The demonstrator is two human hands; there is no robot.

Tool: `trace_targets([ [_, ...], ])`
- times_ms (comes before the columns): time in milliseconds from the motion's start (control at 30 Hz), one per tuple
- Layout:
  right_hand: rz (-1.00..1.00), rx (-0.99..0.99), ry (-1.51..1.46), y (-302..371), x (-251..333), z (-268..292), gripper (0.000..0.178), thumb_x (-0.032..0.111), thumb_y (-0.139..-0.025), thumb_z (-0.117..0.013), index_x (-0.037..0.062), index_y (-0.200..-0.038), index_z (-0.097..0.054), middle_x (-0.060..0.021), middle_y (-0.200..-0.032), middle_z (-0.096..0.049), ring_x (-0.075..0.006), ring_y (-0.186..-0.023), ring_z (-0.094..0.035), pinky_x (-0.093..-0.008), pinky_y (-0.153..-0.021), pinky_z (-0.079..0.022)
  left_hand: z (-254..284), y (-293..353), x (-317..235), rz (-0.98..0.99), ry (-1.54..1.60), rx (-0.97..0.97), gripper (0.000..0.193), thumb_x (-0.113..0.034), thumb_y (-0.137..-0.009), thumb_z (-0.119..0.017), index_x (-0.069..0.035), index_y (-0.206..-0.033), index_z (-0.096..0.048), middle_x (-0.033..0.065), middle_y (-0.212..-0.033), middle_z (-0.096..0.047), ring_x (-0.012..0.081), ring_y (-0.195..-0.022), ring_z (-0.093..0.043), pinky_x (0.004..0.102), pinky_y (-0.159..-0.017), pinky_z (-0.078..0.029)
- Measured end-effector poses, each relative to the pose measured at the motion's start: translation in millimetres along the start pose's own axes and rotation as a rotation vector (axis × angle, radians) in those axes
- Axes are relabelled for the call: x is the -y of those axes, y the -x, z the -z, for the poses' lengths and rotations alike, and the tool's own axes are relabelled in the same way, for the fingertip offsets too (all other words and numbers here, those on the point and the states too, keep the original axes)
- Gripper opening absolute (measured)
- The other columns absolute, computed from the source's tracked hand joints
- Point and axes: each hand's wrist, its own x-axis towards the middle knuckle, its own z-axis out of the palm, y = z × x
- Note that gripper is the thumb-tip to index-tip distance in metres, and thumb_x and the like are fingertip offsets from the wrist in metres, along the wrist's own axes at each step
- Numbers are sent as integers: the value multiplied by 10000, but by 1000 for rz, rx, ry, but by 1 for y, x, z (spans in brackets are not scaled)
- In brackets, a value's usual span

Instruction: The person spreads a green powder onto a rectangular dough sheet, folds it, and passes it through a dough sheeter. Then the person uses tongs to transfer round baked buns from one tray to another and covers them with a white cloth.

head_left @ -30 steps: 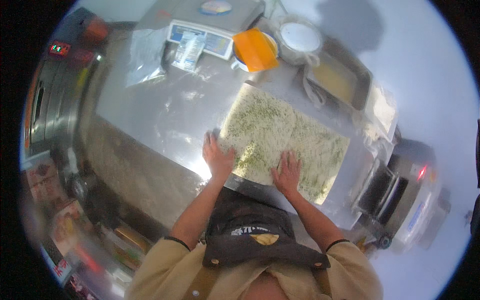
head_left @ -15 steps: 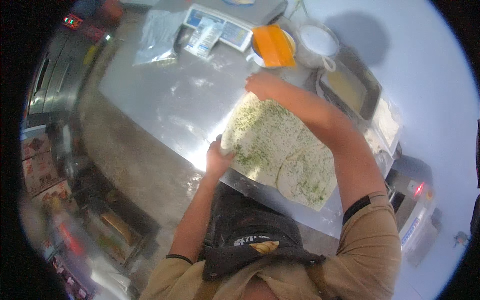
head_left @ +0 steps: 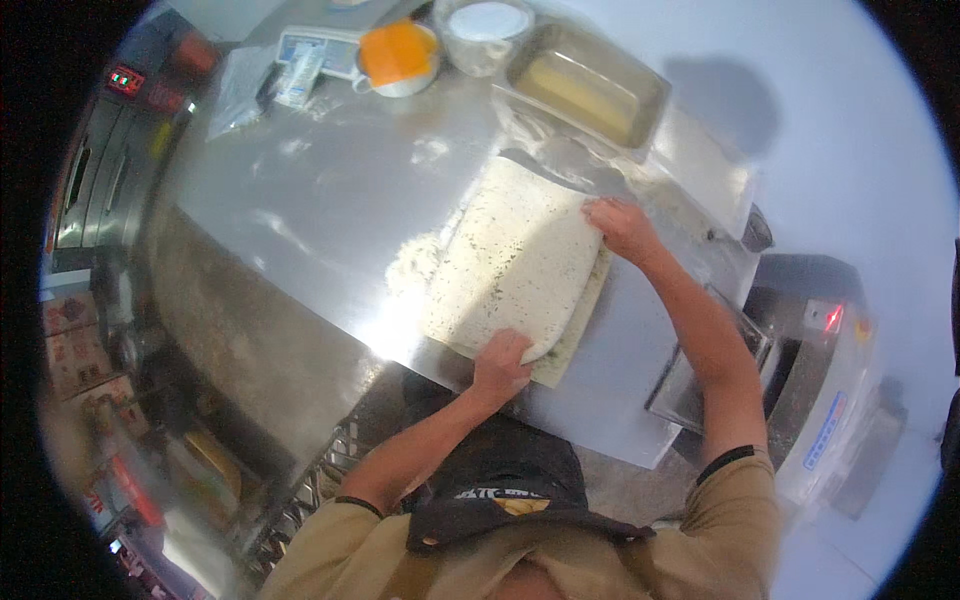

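Note:
A pale sheet of dough (head_left: 510,260) lies folded over on the metal table, its upper layer flecked with green bits. Along the right side, a strip of the lower layer (head_left: 572,345) sticks out from beneath the fold. My left hand (head_left: 503,365) is closed on the fold's near right corner. At the far right corner, the fingers of my right hand (head_left: 622,230) pinch the dough's edge. Most of the herb-covered inner face is hidden between the layers. Loose flour (head_left: 415,268) is scattered beside the dough's left edge.
Behind the dough stands a rectangular metal pan (head_left: 585,95) with something yellowish inside. Farther left are a lidded container (head_left: 490,25), a white pot (head_left: 405,85) with an orange scraper (head_left: 397,52) over it, and a scale (head_left: 335,50). A machine (head_left: 810,350) stands at the right.
Both hands have carried the dough's left edge over to the right, covering the green-speckled face. The whole view has shifted, so the pan and pot appear farther left.

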Motion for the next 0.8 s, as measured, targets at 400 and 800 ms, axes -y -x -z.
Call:
trace_targets([
  [400, -234, -175, -281, 88, 21, -6, 355, -61, -847, -630, 66, -1176, -672, -111, -1307, -716, -323, -1317, -635, -500, -1165, -476, -47, 36, -23, -150, -244, 181, 310, -168, -690, -765, -109, -972, -648, 101, -957, -612, 347, -925, -629, 454, -784, -523],
  [800, -587, -101, -239, 45, 45, -31, 714, 410, -928, -729, 1, -1479, -530, -300, -1408, -571, -478, -1313, -518, -540, -1180, -351, -54, 37, -41, -78, -321, 432, 777, -356, -960, -665, -134, -1644, -370, 106, -1724, -316, 321, -1604, -262, 591, -1272, -242],
])
